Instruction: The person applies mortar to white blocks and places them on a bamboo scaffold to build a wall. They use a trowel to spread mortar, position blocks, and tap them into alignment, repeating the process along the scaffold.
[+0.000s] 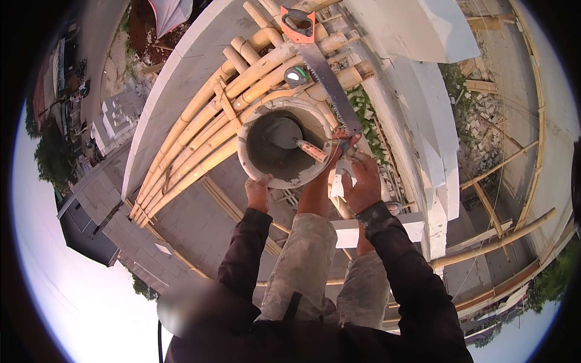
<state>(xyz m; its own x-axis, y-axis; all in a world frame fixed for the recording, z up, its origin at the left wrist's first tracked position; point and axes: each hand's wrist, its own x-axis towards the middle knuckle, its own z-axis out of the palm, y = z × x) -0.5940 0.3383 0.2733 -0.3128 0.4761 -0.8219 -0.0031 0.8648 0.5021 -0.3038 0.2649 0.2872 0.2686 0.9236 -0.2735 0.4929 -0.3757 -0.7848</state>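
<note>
My left hand [257, 196] grips the near left rim of a bucket [254, 118] of wet grey mortar [266, 154], which rests on bamboo poles. A trowel [311, 151] leans inside, its orange-and-grey handle toward the right rim. My right hand [363, 184] is just right of the bucket, fingers apart and slightly bent, with nothing visible held. My sandalled foot [345, 142] is beside the bucket's right rim, near the blade of a hand saw [327, 78] with an orange handle. A tape measure [295, 76] lies above the bucket.
I am up on a bamboo scaffold [181, 157] between a curved pale block wall [166, 85] and white blocks [436, 151] on the right. A small block ledge [411, 227] is below my right hand. Rubble [478, 127] and more bamboo framing [520, 218] lie far below at right.
</note>
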